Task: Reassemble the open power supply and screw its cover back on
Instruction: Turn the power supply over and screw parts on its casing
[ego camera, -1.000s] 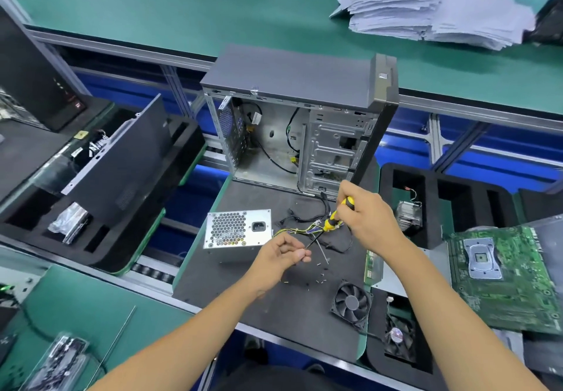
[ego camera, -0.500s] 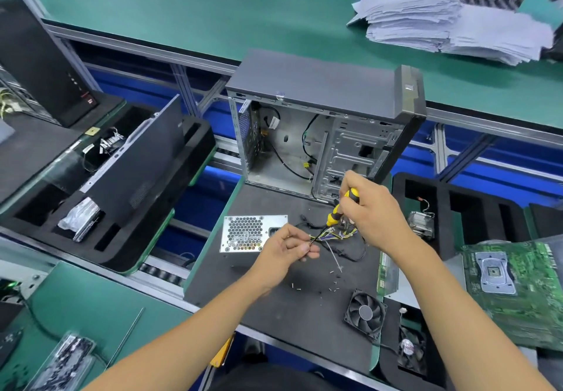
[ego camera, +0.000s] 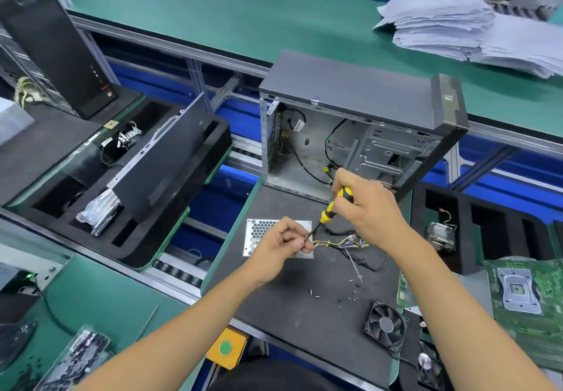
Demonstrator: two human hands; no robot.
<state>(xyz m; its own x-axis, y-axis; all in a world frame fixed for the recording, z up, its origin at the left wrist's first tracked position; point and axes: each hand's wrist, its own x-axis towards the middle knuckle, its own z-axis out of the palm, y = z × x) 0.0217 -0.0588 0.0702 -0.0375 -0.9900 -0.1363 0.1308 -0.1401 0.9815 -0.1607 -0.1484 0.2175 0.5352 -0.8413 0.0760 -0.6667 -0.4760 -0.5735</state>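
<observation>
The silver power supply (ego camera: pixel 259 232) lies on the black mat (ego camera: pixel 304 308), its honeycomb grille facing up, partly hidden behind my left hand (ego camera: pixel 281 240). That hand pinches something small at the tip of a screwdriver (ego camera: pixel 333 208) with a yellow and black handle; the small thing is too tiny to identify. My right hand (ego camera: pixel 365 211) grips the screwdriver handle, the shaft slanting down to the left. The supply's coloured wire bundle (ego camera: pixel 341 243) trails right below my right hand. Several loose screws (ego camera: pixel 350 291) lie scattered on the mat.
An open computer case (ego camera: pixel 350 134) stands behind the mat. A black fan (ego camera: pixel 386 326) lies at the mat's right front, a green motherboard (ego camera: pixel 524 296) further right. Black foam trays (ego camera: pixel 122 189) with parts sit left and right. Paper stacks (ego camera: pixel 472 37) lie on the far bench.
My view has shifted, so everything sits further right and lower in the frame. Both hands stay together at the screwdriver tip, which now hangs over the power supply's right edge.
</observation>
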